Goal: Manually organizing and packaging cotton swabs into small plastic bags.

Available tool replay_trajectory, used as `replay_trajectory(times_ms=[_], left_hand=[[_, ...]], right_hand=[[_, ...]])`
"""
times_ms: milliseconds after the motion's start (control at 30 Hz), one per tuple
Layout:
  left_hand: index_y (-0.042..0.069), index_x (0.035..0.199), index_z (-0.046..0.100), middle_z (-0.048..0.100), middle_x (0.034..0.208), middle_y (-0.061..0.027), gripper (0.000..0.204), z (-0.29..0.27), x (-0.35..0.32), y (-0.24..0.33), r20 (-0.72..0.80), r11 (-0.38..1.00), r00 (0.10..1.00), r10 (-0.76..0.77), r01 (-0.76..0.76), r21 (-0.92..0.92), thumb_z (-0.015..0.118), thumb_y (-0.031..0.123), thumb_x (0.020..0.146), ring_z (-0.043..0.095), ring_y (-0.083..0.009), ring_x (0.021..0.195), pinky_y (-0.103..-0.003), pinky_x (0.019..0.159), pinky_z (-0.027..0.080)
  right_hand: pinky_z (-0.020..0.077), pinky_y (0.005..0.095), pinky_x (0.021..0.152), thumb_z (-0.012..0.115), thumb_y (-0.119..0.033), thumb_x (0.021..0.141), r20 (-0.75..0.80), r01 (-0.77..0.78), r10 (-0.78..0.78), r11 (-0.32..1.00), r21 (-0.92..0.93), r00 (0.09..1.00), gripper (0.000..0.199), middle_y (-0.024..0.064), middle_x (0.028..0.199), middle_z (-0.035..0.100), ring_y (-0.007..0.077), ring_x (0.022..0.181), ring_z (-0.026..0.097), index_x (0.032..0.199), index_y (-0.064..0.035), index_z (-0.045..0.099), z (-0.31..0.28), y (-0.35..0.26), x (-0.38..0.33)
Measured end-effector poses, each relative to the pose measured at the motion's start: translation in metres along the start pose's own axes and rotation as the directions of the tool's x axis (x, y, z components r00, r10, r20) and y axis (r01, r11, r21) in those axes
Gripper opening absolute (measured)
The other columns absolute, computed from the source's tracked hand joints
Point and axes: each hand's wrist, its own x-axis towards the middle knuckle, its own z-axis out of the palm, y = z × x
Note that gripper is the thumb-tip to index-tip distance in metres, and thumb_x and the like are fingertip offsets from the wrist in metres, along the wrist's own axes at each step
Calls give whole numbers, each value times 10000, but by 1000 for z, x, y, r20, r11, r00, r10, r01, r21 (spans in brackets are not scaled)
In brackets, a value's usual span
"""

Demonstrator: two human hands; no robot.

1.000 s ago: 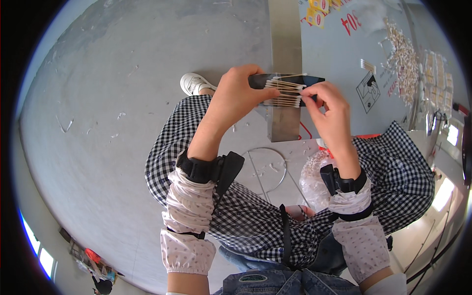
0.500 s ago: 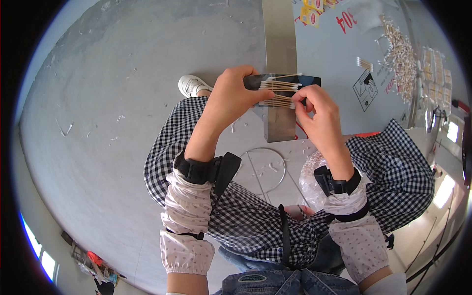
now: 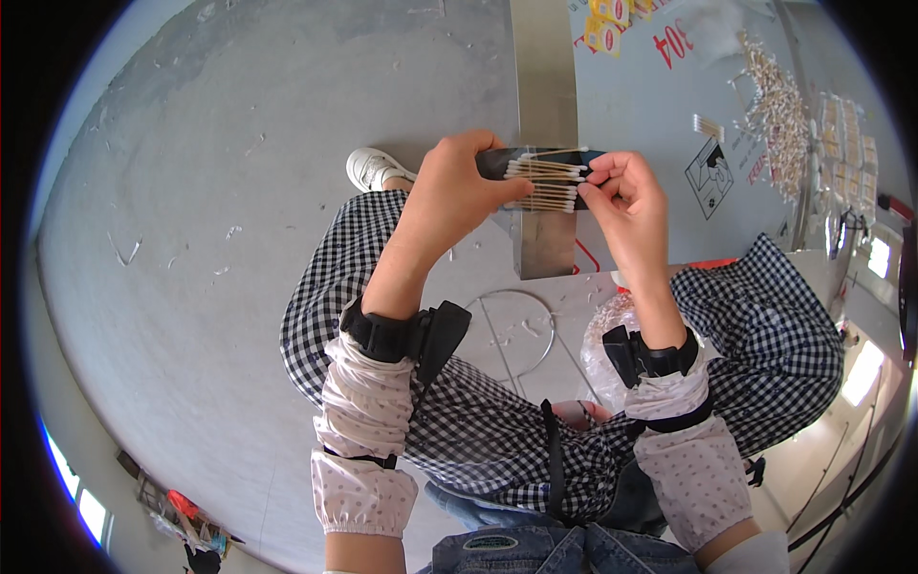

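Note:
Several cotton swabs (image 3: 547,193) with white tips and tan sticks lie side by side on a dark flat piece (image 3: 492,163), above the metal edge of the table. My left hand (image 3: 457,182) is closed on the dark piece at its left end, with the thumb pressing on the swabs. At the right end of the row, my right hand (image 3: 626,196) has its thumb and forefinger at the white tips, fingers bent as if pinching. Whether a swab sits between those fingertips is too small to tell. One swab at the top of the row lies slanted.
On the grey table (image 3: 631,105) a small group of swabs (image 3: 708,126) lies near a long heap of loose swabs (image 3: 779,120). Yellow packets (image 3: 604,29) are at the far edge, packed swabs (image 3: 846,153) at the right. A clear bag (image 3: 604,349) stands by my right knee.
My right hand has shifted slightly up and right along the swab tips. The lower swabs now lie more evenly spread. My left hand keeps its hold.

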Motion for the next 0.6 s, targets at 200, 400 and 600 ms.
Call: replay_trajectory(times_ms=[200,400,600], left_hand=[[-31,934,660,652,759,-41,296,-1,-2,-1,17,998,999,-33,34,-57,812,176,788,602,-80,636,-221,562,517],[-35,910,669,651,718,-44,324,0,-1,2,31,984,995,-92,95,-148,781,260,836,596,-87,602,-239,532,504],[-47,894,670,639,665,-59,331,2,1,-1,-8,986,997,-75,73,-152,773,262,839,582,-96,550,-247,485,473]], right_hand=[[450,269,656,666,22,858,3,290,-299,924,-247,954,133,35,947,633,143,767,573,977,-33,643,-1,-4,9],[462,351,836,637,-79,923,-152,424,-501,831,-360,852,87,76,999,638,255,952,571,1002,-56,664,20,11,29],[284,537,1137,530,-120,984,-132,321,-522,683,-656,842,369,184,1418,472,384,1374,395,1329,1,477,50,19,29]])
